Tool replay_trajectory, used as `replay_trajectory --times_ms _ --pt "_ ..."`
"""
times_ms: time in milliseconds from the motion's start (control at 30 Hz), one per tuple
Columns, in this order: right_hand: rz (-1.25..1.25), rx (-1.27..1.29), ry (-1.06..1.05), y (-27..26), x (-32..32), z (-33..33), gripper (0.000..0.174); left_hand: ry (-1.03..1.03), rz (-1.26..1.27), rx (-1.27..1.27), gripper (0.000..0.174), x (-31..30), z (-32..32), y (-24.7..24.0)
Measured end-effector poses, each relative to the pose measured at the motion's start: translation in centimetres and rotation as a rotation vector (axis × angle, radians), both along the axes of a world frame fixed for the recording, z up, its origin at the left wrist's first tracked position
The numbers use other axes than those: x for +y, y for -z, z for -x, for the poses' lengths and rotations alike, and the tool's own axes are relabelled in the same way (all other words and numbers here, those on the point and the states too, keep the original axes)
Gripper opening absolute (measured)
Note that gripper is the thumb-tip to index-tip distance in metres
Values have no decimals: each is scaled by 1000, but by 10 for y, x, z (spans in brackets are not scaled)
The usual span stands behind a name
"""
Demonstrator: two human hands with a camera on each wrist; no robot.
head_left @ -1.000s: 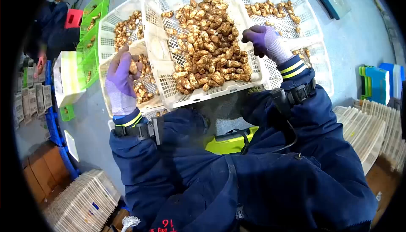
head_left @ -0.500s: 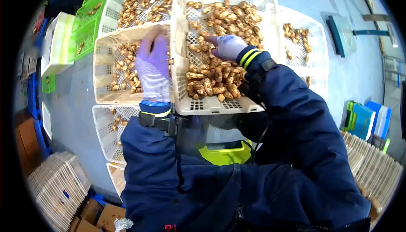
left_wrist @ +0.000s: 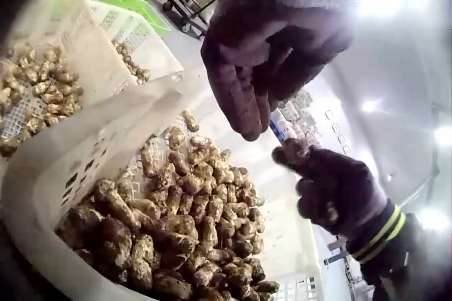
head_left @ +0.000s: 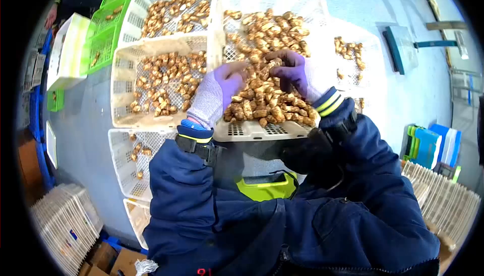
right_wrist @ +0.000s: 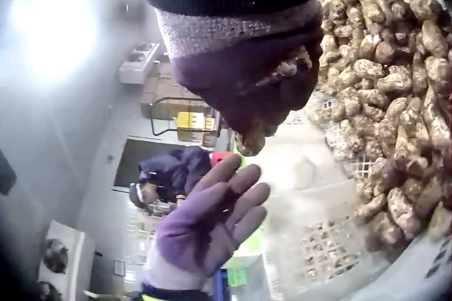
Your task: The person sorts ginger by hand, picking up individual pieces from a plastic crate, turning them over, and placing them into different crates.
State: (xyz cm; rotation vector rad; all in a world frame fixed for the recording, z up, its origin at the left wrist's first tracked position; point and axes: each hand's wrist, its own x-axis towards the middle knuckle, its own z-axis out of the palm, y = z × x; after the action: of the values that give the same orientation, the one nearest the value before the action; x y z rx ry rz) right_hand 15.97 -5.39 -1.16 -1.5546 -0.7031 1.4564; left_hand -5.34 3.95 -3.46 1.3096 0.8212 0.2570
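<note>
A right hand in a knitted pale-grey glove with a matte purple coating (head_left: pixel 295 72) pinches one knobbly, stubby brown-and-cream mushroom-like piece (right_wrist: pixel 248 141) between thumb and fingers, its rounded end poking out beyond the dark-smudged fingertips. Just beside it, a left hand in a matching ribbed-cuff glove (head_left: pixel 220 90) is spread, palm turned toward the right wrist camera, with its fingers extended and slightly bent around nothing. Both hands and the held piece are above a large off-white rectangular plastic crate with a slotted, latticed front wall (head_left: pixel 262 133), its corners rounded and its rim smooth. Inside lies a dense heap of similar mushroom-like pieces (head_left: pixel 262 110), stout and lumpy, some tapering, with skins mottled rough brown over cream. Bare mesh shows along the left of the crate's floor. On the left stands a shallower-looking cream plastic crate with flared perforated walls (head_left: pixel 121 82), holding a looser scatter on its grid base. Farther left are bright green mesh-sided plastic crates (head_left: pixel 101 49) and a smooth white box with a yellow-green side (head_left: pixel 65 49), on a glossy blue-grey floor (head_left: pixel 83 160). Quilted-looking navy fabric sleeves (head_left: pixel 174 180) end in banded cuffs with yellow stripes.
</note>
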Motion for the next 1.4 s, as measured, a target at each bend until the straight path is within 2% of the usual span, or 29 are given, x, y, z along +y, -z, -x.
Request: replay_trajectory --times_ms 33,100,133,167,233,267,300,367,433,500,533,567,633,667,700,767,800,833,900,933,967,1033,1067,1100,1167,1267,1300,1333,1400 --pt "-70 86 42 -16 -11 3 31 78 98 40 44 -7 -9 -19" --pt "-226 139 101 -31 -27 9 31 214 299 -58 45 -23 -25 -38" --pt "-308 47 131 -39 -32 16 35 233 255 -151 44 -31 -27 -46" --pt "-297 32 177 -42 -34 19 38 174 272 -216 39 -37 -33 -51" --pt "-355 -304 124 -54 -39 18 36 -16 316 -266 35 -41 -37 -41" --pt "-420 -534 122 -49 -39 17 33 -89 291 -186 31 -43 -38 -55" --pt "-433 -641 121 -47 -41 13 31 -93 270 -183 32 -42 -39 -55" --pt "-243 -446 137 -42 -43 10 32 -103 238 -176 34 -41 -41 -49" --pt "-306 -658 115 -28 -44 6 36 -146 123 -218 39 -45 -45 -43" --pt "-133 -682 31 -35 -46 6 38 -114 30 -251 43 -47 -52 -43" --pt "-130 -779 -38 -31 -47 7 40 -110 27 -237 45 -53 -56 -45" --pt "-166 -713 -70 -30 -50 12 41 -109 23 -223 47 -58 -59 -51" --pt "-235 -804 -199 -21 -54 22 45 -147 181 -178 43 -54 -54 -38" --pt "-98 -815 -341 -32 -54 20 47 -178 95 -162 43 -52 -53 -32" --pt "8 -661 -363 -38 -52 14 44 -210 10 -145 43 -48 -51 -29" --pt "-62 -445 -51 -1 -49 1 43 -323 122 -234 44 -36 -41 -29" --pt "-146 -88 -33 -19 -54 -15 38 -381 173 -281 45 -30 -38 -31" --pt "-29 328 278 -22 -47 -16 32 -341 170 -290 44 -28 -34 -32" --pt "-41 601 540 -23 -37 -21 26 -304 141 -191 43 -31 -38 -36" --pt "-149 799 486 1 -38 -28 23 -291 209 -221 41 -31 -36 -29" --pt "-219 844 449 1 -37 -28 19 -163 261 -174 33 -30 -36 -25" --pt "-198 860 502 5 -36 -29 23 -286 476 -154 24 -36 -37 -17" --pt "-228 779 559 1 -36 -27 39 -208 370 -238 24 -30 -36 -16" --pt "-170 695 588 -4 -39 -27 55 -482 610 -366 23 -12 -45 -11" --pt "-248 737 560 -8 -41 -25 57 -363 540 -728 25 15 -22 -26" --pt "-359 714 435 -20 -38 -19 58 -563 258 -535 44 17 -30 -11" --pt "-404 713 420 -20 -37 -15 58 -464 364 -312 48 -1 -47 -35" --pt "-445 672 382 -28 -39 -13 60 -244 395 -282 54 -21 -53 -40" --pt "-502 608 348 -27 -39 -11 61 181 388 -196 44 -46 -67 -33"
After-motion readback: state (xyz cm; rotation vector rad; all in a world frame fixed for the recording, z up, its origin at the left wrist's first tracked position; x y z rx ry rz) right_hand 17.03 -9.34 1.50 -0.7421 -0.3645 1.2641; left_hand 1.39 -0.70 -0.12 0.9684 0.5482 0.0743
